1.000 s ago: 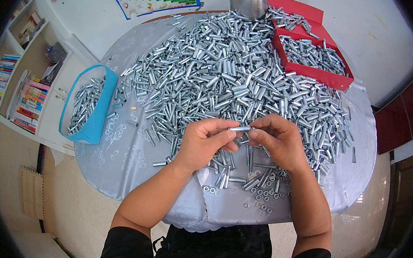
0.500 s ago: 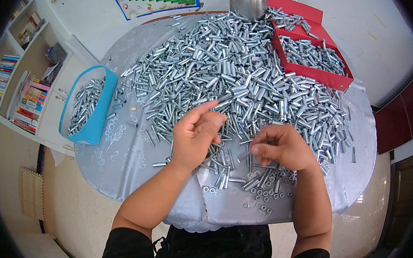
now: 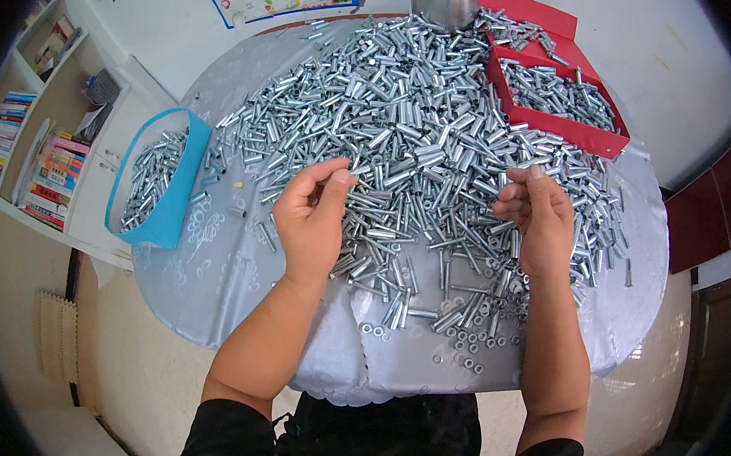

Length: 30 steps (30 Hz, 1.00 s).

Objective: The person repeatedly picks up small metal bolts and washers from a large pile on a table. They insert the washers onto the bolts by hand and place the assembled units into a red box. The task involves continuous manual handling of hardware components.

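A broad heap of shiny metal bolts and sleeves [image 3: 408, 104] covers the middle of the table. Over its left front part, my left hand [image 3: 308, 220] has thumb and forefinger pinched together; whatever sits between the tips is too small to make out. My right hand [image 3: 543, 228] hovers above the right side of the heap, its fingers curled in against the thumb, and what they hold is also unclear. Between my forearms lie loose bolts [image 3: 398, 306] and, nearer the front edge, several small nuts [image 3: 469, 347].
A blue box [image 3: 173, 189] of metal pieces stands at the left table edge. At the back right are a red box [image 3: 575, 141] of bolts and its lid [image 3: 558, 21], beside a steel pot [image 3: 445, 5]. A bookshelf [image 3: 77, 115] stands beyond the table on the left.
My hands have moved apart and farther from me. The left hand went left and up, the right hand right and up, uncovering the bolts between them.
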### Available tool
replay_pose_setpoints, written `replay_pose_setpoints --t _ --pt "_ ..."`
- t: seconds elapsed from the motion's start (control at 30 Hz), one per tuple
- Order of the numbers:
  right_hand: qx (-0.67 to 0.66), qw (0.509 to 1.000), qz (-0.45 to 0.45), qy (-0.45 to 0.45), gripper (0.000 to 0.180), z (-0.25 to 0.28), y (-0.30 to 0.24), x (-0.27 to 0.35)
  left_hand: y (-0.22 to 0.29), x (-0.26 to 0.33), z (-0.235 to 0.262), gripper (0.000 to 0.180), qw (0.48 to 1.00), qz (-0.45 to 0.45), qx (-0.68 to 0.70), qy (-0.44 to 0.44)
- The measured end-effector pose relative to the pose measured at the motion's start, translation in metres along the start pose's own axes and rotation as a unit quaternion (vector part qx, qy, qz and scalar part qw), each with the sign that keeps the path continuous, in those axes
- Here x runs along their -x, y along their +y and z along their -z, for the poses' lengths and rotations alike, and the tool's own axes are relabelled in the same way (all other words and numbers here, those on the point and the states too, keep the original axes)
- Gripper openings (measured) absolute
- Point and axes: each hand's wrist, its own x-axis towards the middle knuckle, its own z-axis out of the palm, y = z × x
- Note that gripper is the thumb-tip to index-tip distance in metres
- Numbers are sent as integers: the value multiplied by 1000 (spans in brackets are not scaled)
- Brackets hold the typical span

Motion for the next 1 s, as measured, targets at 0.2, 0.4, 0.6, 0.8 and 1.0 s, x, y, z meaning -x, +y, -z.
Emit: replay_pose_setpoints --t 0.2,0.4,0.6,0.8,1.0 --pt "33 999 5 -3 32 3 3 -1 -7 -7 12 14 915 -225 -313 -117" --pt "62 998 16 -15 31 0 2 1 -7 -4 11 17 857 -221 -407 -224" --pt "150 986 47 -46 25 1 8 2 -3 -2 11 17 847 -214 -426 -235" --pt "397 827 322 -232 14 -18 19 13 -8 -7 13 11 893 -196 -377 -145" --pt "485 696 384 -365 32 -44 26 33 -9 -12 10 13 995 48 8 -82"
